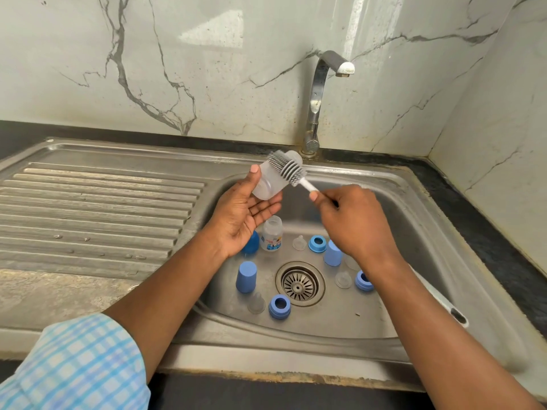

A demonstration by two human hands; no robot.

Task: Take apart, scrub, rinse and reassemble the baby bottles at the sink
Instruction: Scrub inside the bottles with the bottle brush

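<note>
My left hand (241, 210) holds a clear baby bottle body (270, 182) over the sink, thumb on its side, fingers under it. My right hand (352, 220) grips the white handle of a grey silicone bottle brush (288, 168), whose bristle head lies against the outside of that bottle. In the steel sink basin (414, 232) stand another bottle body with a printed label (272, 233), blue caps (246, 276) (333, 253), blue collar rings (279, 306) (317, 243) (364, 281) and clear nipples (299, 242) (343, 279) (256, 303).
The tap (318, 96) rises behind the basin, its spout turned right, with no water running. The drain strainer (299, 284) sits mid-basin. A ribbed draining board (94, 214) lies to the left. A white long-handled tool (441, 300) rests along the basin's right side. Marble walls close the back and right.
</note>
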